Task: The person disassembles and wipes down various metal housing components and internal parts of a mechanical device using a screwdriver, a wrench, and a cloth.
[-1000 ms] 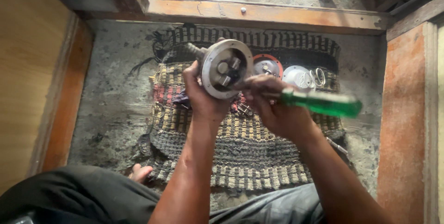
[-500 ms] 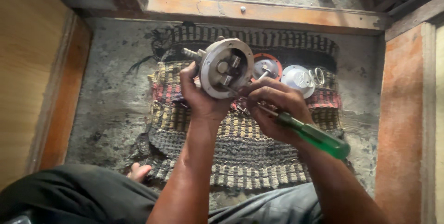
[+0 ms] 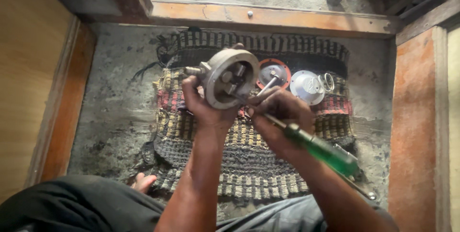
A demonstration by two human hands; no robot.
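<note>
Grey metal housing [image 3: 229, 78], round and cup-shaped with a thick pale rim, is sitting raised above the woven mat [image 3: 249, 165], its open face turned toward the camera and slightly to the right. Inside it small metal parts are showing, and a short threaded stub is sticking out at its left side. The left hand [image 3: 203, 105] is gripping it from below and behind, fingers closed around the body. The right hand [image 3: 278, 117] is wrapping tightly around a screwdriver [image 3: 306, 141] with a translucent green handle; its shaft is running up and left, with the tip reaching into the housing's open face, and the handle is pointing down to the right past the wrist. Just behind the hands on the mat are lying a round disc with a red-orange rim [image 3: 274, 73] and, beside it to the right, a pale domed metal cover [image 3: 307, 86]. The mat itself is frayed, striped in dark, yellow and red, spread on a rough concrete floor [image 3: 115, 117] framed by orange-painted wooden edging [image 3: 268, 17].
</note>
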